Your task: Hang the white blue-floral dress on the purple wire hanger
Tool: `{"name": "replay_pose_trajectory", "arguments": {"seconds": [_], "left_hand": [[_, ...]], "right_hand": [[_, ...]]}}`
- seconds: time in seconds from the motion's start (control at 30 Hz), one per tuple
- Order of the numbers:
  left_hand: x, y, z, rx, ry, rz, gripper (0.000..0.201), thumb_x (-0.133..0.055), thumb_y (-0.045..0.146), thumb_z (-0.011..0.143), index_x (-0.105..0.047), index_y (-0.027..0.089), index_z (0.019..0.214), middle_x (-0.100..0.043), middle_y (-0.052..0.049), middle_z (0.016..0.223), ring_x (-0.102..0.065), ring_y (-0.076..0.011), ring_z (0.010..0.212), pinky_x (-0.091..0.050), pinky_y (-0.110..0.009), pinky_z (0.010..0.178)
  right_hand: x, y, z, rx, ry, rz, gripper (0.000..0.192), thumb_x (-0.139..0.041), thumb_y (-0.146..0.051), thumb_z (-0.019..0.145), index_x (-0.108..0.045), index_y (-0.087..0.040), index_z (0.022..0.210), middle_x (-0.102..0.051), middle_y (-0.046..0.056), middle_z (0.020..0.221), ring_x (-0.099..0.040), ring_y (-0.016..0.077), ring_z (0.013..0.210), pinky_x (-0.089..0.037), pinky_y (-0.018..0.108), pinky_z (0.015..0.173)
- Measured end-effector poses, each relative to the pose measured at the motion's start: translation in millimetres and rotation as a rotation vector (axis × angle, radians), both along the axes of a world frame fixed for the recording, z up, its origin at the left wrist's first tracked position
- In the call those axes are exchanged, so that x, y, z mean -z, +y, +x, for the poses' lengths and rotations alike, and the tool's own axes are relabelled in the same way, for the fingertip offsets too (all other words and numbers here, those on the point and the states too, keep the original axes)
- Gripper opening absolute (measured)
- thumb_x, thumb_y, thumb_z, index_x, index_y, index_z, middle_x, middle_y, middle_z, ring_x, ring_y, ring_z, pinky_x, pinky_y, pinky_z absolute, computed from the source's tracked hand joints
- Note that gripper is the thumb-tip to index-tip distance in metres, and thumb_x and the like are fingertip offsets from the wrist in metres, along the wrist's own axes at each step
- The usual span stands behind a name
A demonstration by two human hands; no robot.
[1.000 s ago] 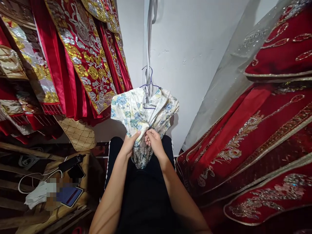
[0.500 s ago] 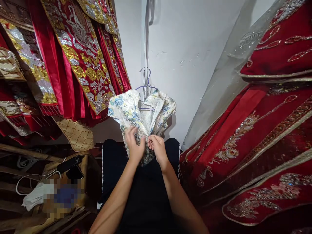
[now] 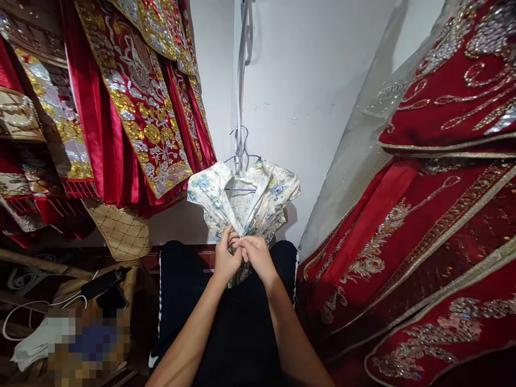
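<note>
A short-sleeved floral blouse, white with blue and yellow flowers, hangs in front of me on a thin purple hanger. Its collar lies open in a V. At the bottom of that V, my left hand has its fingers closed on the front edge of the blouse. My right hand pinches the same place, its fingertips meeting those of the left. Whatever small fastening may sit between the fingertips is hidden. Below the hands the lower part of the blouse hangs between my knees.
Red embroidered garments hang at the left, and another beaded red garment hangs close on the right. A white strap runs down the wall to the hanger. Low at the left, a bamboo stand holds a phone and cables.
My left hand has closed from spread fingers onto the blouse front and come against my right hand. The right hand keeps its pinch. The view has shifted slightly.
</note>
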State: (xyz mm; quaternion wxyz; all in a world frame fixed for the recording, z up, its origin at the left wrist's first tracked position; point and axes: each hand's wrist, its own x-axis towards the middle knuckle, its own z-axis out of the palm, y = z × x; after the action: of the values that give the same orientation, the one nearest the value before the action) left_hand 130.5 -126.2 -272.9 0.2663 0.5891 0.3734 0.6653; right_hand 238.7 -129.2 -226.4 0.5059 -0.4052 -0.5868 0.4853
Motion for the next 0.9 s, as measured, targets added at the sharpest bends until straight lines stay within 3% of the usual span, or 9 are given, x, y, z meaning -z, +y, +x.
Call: {"name": "replay_pose_trajectory", "arguments": {"seconds": [0.1,0.23,0.33,0.43,0.57,0.63,0.7,0.83,0.9], "left_hand": [[-4.3,0.1,0.5,0.039,-0.009,-0.033,0.064,-0.059,0.013,0.081,-0.042,0.02,0.142,-0.064,-0.006,0.099,-0.064,-0.0148,0.087,-0.052,-0.03,0.083],[-12.9,-1.3,2.8,0.049,-0.021,-0.063,0.059,-0.057,0.013,0.082,-0.04,0.02,0.138,-0.063,-0.001,0.085,-0.062,-0.0131,0.076,-0.05,-0.027,0.074],[-16.1,-3.1,2.0,0.062,0.05,-0.076,0.05,-0.058,0.016,0.083,-0.042,0.02,0.131,-0.06,0.0,0.082,-0.06,-0.0128,0.071,-0.046,-0.024,0.065],[-15.4,-5.2,-4.0,0.012,0.155,-0.118,0.037,-0.058,0.019,0.085,-0.046,0.02,0.12,-0.057,0.0,0.078,-0.059,-0.0133,0.068,-0.043,-0.023,0.062],[-12.3,-7.0,-13.7,-0.049,0.174,-0.158,0.025,-0.058,0.022,0.086,-0.047,0.021,0.109,-0.056,0.001,0.076,-0.055,-0.0125,0.063,-0.042,-0.023,0.062],[-11.2,-7.2,-14.2,-0.041,0.152,-0.16,0.025,-0.058,0.023,0.087,-0.048,0.02,0.109,-0.058,0.001,0.077,-0.055,-0.0121,0.064,-0.042,-0.024,0.063],[-10.3,-7.3,-10.7,-0.02,0.123,-0.169,0.024,-0.057,0.024,0.087,-0.052,0.019,0.11,-0.06,-0.001,0.08,-0.056,-0.0121,0.065,-0.043,-0.024,0.064],[-8.9,-9.1,0.8,0.021,0.085,-0.192,0.024,-0.056,0.024,0.088,-0.06,0.017,0.111,-0.063,-0.004,0.085,-0.058,-0.0137,0.07,-0.046,-0.025,0.066],[-9.2,-10.8,4.7,0.044,0.09,-0.194,0.024,-0.055,0.025,0.089,-0.062,0.017,0.11,-0.065,-0.004,0.085,-0.059,-0.0147,0.072,-0.046,-0.026,0.067]], "right_hand": [[-0.1,-0.5,-0.7,0.021,0.009,0.004,0.022,-0.052,-0.026,0.078,-0.065,-0.017,0.063,-0.043,-0.005,0.038,-0.036,0.0093,0.039,-0.029,0.024,0.047],[3.7,-1.7,-2.3,0.051,0.04,0.015,0.021,-0.052,-0.025,0.077,-0.064,-0.017,0.061,-0.044,-0.005,0.041,-0.037,0.0091,0.041,-0.027,0.024,0.047],[-1.9,7.5,7.6,0.178,0.162,0.034,0.021,-0.054,-0.028,0.076,-0.064,-0.017,0.061,-0.044,-0.004,0.042,-0.036,0.0087,0.042,-0.026,0.024,0.046],[-32.1,25.9,29.7,0.346,0.316,0.041,0.021,-0.056,-0.032,0.076,-0.06,-0.018,0.061,-0.039,-0.006,0.042,-0.028,0.0072,0.039,-0.02,0.023,0.042],[-88.3,40.3,45.8,0.314,0.362,0.114,0.016,-0.056,-0.028,0.073,-0.058,-0.019,0.06,-0.04,-0.004,0.044,-0.029,0.0069,0.039,-0.018,0.023,0.041],[-96.7,37.6,40.2,0.271,0.295,0.204,0.016,-0.056,-0.028,0.075,-0.061,-0.018,0.063,-0.046,-0.003,0.047,-0.035,0.0076,0.042,-0.021,0.023,0.041],[-83.4,31.3,31.3,0.183,0.17,0.233,0.017,-0.058,-0.031,0.078,-0.066,-0.017,0.072,-0.052,-0.002,0.05,-0.039,0.0089,0.044,-0.025,0.023,0.043],[-26.1,24.8,27.5,0.029,-0.084,0.152,0.028,-0.071,-0.038,0.073,-0.068,-0.019,0.094,-0.054,-0.004,0.054,-0.042,0.0106,0.047,-0.03,0.024,0.046],[-6.9,28.2,33.5,-0.004,-0.139,0.148,0.034,-0.075,-0.037,0.071,-0.066,-0.02,0.1,-0.054,-0.006,0.056,-0.041,0.0103,0.048,-0.03,0.024,0.047]]}}
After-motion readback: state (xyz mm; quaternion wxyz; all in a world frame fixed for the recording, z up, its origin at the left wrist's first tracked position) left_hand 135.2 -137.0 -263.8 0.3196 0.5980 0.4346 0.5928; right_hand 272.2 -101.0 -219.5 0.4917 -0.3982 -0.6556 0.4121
